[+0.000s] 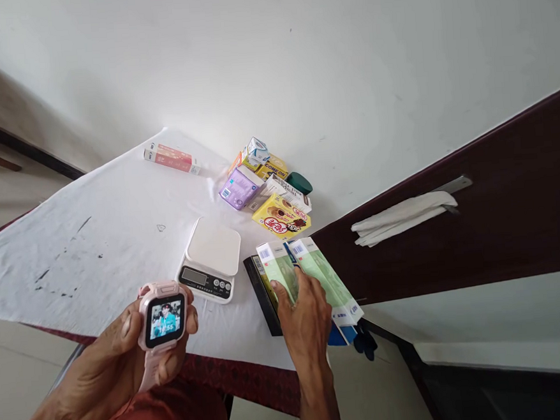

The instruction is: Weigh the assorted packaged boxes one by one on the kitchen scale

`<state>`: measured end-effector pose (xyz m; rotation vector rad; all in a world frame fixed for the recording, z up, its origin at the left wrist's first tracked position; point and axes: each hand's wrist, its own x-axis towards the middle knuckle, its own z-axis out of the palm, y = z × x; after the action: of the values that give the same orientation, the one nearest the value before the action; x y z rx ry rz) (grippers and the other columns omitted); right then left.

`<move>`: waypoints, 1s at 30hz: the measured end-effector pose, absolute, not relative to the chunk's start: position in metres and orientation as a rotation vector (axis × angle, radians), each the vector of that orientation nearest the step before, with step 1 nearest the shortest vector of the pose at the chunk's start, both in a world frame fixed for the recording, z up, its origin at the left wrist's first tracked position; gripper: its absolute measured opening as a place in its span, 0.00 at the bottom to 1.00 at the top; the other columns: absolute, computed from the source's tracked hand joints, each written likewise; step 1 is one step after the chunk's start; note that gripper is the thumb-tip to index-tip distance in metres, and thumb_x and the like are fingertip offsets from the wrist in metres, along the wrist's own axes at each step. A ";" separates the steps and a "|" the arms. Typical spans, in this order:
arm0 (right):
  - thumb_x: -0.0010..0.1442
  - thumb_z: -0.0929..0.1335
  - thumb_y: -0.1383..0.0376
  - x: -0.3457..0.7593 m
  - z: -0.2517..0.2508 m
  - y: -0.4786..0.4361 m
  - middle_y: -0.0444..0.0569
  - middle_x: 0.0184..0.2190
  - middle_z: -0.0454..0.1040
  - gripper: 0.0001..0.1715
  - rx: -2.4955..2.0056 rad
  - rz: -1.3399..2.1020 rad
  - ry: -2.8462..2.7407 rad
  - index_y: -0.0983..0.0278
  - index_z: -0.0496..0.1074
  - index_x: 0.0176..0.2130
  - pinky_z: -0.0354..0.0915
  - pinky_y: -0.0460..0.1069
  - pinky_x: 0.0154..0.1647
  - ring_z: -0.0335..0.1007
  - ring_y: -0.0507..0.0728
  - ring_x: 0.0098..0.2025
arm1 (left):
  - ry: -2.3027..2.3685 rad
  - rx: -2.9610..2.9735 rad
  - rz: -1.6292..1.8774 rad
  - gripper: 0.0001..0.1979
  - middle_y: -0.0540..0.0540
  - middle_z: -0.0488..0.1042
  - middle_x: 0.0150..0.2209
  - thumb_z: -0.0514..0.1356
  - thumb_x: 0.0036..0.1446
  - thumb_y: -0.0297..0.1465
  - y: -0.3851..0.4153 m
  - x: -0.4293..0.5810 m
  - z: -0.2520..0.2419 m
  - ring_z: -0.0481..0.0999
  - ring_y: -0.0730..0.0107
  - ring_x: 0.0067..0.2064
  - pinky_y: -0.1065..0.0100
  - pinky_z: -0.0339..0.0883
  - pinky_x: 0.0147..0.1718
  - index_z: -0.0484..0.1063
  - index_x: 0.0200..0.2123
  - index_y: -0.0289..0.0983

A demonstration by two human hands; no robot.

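Note:
My left hand [121,349] is closed around a pink smartwatch [165,320], its lit square screen facing up at me. The thumb lies along one side of the case and the fingers along the other, with the strap hanging below. Over two white-and-green boxes [325,274] reaches my right hand [306,317], thumb and fingers apart. Its fingertips are at the end of a slim blue object [291,254], perhaps a pen, lying between those boxes. Nothing shows gripped in that hand. Between the hands stands a white kitchen scale [213,250] with a bare platform.
Behind the boxes cluster a yellow snack box [280,217], a purple box [240,187], a green lid [299,183] and several cartons. A red-and-white box [171,159] lies farther left. A white cloth [405,217] hangs from a wall bracket. The tablecloth [114,247] has dark marks.

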<state>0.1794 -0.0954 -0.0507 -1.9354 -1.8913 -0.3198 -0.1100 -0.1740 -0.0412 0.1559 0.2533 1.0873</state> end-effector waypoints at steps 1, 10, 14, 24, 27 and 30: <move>0.71 0.54 0.43 0.177 -0.056 -0.093 0.64 0.53 0.74 0.40 -1.988 -0.319 -1.904 0.70 0.69 0.59 0.64 0.62 0.50 0.70 0.71 0.56 | 0.251 0.180 1.084 0.22 0.42 0.79 0.40 0.73 0.54 0.40 -0.173 -0.110 -0.041 0.75 0.73 0.30 0.73 0.70 0.31 0.78 0.50 0.37; 0.59 0.71 0.53 0.173 -0.065 -0.088 0.67 0.53 0.72 0.44 -2.259 -0.361 -1.950 0.69 0.57 0.66 0.67 0.60 0.45 0.71 0.74 0.55 | 0.199 0.164 1.104 0.21 0.41 0.79 0.43 0.70 0.59 0.39 -0.174 -0.113 -0.049 0.74 0.75 0.32 0.72 0.70 0.34 0.76 0.52 0.37; 0.60 0.70 0.58 0.178 -0.070 -0.087 0.66 0.52 0.73 0.39 -2.225 -0.345 -2.014 0.68 0.58 0.64 0.68 0.61 0.42 0.74 0.75 0.51 | 0.163 0.223 1.096 0.22 0.41 0.79 0.43 0.70 0.59 0.40 -0.174 -0.111 -0.048 0.76 0.73 0.32 0.74 0.71 0.33 0.76 0.53 0.37; 0.64 0.65 0.54 0.180 -0.073 -0.079 0.71 0.47 0.73 0.36 -2.110 -0.566 -2.052 0.72 0.61 0.63 0.67 0.64 0.40 0.70 0.78 0.49 | 0.176 0.553 0.954 0.23 0.37 0.80 0.44 0.60 0.67 0.45 -0.157 -0.123 -0.022 0.77 0.74 0.26 0.74 0.69 0.27 0.75 0.55 0.34; 0.66 0.63 0.49 0.177 -0.062 -0.078 0.72 0.48 0.72 0.38 -1.999 -0.588 -2.015 0.73 0.62 0.63 0.66 0.65 0.42 0.68 0.77 0.51 | 0.191 0.714 0.812 0.23 0.35 0.81 0.44 0.59 0.67 0.46 -0.149 -0.130 0.008 0.77 0.72 0.25 0.72 0.66 0.25 0.76 0.55 0.34; 0.68 0.61 0.45 0.169 -0.040 -0.073 0.69 0.49 0.73 0.38 -1.821 -0.511 -1.999 0.72 0.66 0.60 0.66 0.65 0.48 0.67 0.75 0.53 | 0.123 0.725 0.706 0.23 0.37 0.81 0.40 0.59 0.67 0.47 -0.147 -0.119 0.021 0.78 0.67 0.28 0.70 0.66 0.25 0.78 0.51 0.34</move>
<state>0.1692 -0.0726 -0.0398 -1.8211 -1.9987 -0.5114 -0.1189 -0.1474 0.0210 0.7246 0.1230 0.7059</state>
